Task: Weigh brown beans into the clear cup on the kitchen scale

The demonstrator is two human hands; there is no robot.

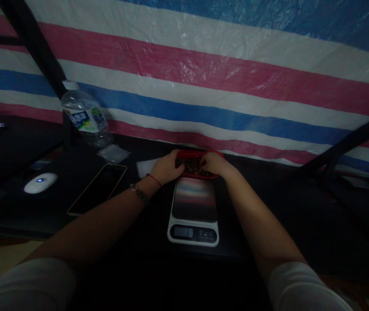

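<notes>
A shallow red tray (pixel 215 176) holds a heap of small dark brown pieces (pixel 192 166), too dim to name. My left hand (pixel 168 167) is closed round the tray's left end, its thumb over the rim and its other fingers partly hidden. From the right, my right hand (pixel 216 164) reaches over the rim, with bent fingertips pressed together among the brown pieces. Directly in front of the tray lies a white kitchen scale (pixel 194 201) with a shiny metal plate and a dark display; nothing rests on the visible part of its plate.
Left of my arm lie a phone (pixel 98 190), a white oval mouse-like device (pixel 41 183) and a small clear plastic bag (pixel 113 153). Behind them stands a large clear bottle (pixel 87 114). White paper or film (pixel 145 167) lies by my left hand. A striped tarp (pixel 203 86) hangs behind the black table.
</notes>
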